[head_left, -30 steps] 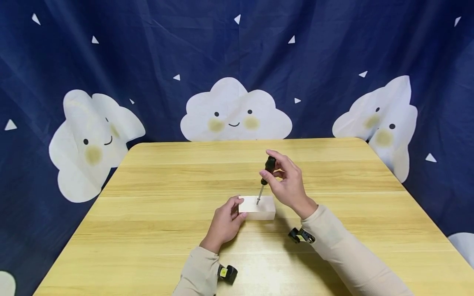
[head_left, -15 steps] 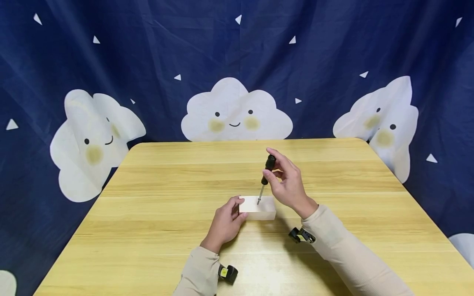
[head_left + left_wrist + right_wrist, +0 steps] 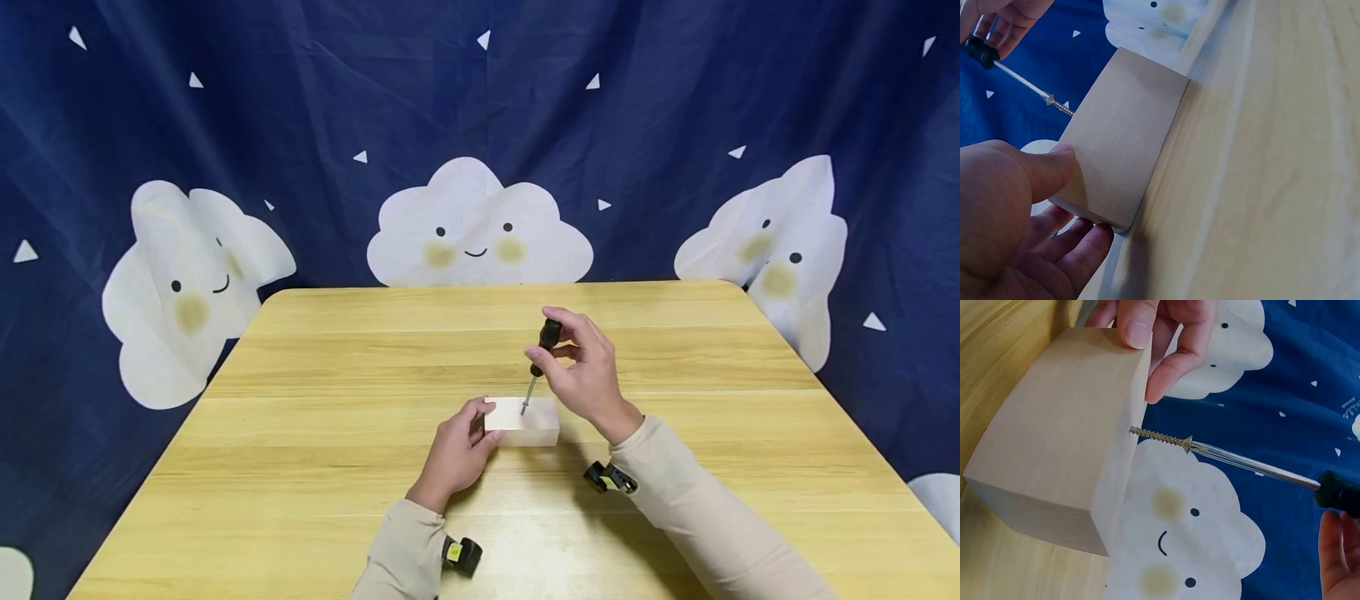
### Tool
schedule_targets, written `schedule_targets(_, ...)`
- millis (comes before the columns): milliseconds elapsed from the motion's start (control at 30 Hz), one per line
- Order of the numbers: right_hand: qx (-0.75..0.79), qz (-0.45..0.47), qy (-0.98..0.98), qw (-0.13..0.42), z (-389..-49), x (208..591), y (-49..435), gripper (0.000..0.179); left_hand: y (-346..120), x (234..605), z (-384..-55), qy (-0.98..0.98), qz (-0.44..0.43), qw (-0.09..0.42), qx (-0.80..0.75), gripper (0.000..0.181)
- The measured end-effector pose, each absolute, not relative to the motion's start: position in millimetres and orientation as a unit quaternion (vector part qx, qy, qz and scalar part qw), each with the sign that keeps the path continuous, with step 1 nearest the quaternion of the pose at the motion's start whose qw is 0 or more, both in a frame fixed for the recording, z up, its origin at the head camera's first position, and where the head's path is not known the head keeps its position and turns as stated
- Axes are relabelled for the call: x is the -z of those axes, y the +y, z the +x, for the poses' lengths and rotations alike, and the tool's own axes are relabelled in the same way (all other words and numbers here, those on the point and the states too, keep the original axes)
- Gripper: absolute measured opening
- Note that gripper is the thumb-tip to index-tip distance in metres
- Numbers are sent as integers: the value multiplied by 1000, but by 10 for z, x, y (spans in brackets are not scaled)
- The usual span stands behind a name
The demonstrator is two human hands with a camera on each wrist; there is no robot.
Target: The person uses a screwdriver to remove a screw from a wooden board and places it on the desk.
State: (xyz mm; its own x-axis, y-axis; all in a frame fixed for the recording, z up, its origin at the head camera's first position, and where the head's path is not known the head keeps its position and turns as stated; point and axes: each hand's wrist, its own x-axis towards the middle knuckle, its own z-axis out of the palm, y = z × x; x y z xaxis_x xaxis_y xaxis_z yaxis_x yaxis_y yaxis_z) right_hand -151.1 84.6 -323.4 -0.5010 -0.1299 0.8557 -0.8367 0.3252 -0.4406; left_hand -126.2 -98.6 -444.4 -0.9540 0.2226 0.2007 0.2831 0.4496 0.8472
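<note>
A pale wooden block [image 3: 536,436] lies on the table, its left end gripped by my left hand [image 3: 455,446]. In the left wrist view the thumb presses along one side of the block [image 3: 1125,128] while the fingers are at its end. My right hand [image 3: 588,379] holds a screwdriver by its black handle [image 3: 550,333], thumb and fingers around it. The shaft [image 3: 1254,464] leans slightly over the block's upper face, its tip at the head of a screw [image 3: 1161,437]. Most of the screw's thread shows above the wood, its point at the face.
The light wood-grain table [image 3: 315,400] extends around both hands. Behind it hangs a dark blue curtain [image 3: 315,92] with white smiling clouds. A small black camera [image 3: 463,556] sits on the left wrist, another camera [image 3: 597,477] on the right.
My right thumb and fingers have shifted around the screwdriver handle, rising slightly and then lowering again. The block, the screw and my left hand stay nearly in place.
</note>
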Motion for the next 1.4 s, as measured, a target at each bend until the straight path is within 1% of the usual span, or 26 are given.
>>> schedule_targets(100, -482, 334, -720, 371, -1520, 3255, 847, 51, -992, 4457, -1250, -852, -148, 26, 501, 34)
schedule_targets(233, -493, 343, -712, 365, -1617, 3375, 875, 51, -996, 4466, -1244, -853, -148, 26, 499, 34)
schedule_targets(400, -508, 344, -710, 345, -1721, 3489, 932, 51, -989, 4458, -1260, -853, -149, 31, 500, 34)
schedule_targets(533, -514, 355, -704, 339, -1737, 3497, 957, 49, -989, 4454, -1268, -852, -151, 33, 500, 34)
schedule_targets(667, -496, 359, -707, 354, -1718, 3466, 959, 49, -989, 4452, -1270, -851, -151, 33, 502, 34)
schedule_targets(933, -489, 334, -716, 369, -1534, 3217, 886, 50, -980, 4434, -1271, -846, -149, 28, 511, 34)
schedule_targets(1167, -492, 322, -725, 359, -1710, 3426, 947, 50, -981, 4432, -1267, -847, -149, 28, 509, 35)
schedule_targets(1400, -496, 346, -716, 349, -1748, 3463, 975, 51, -983, 4426, -1256, -852, -149, 29, 502, 35)
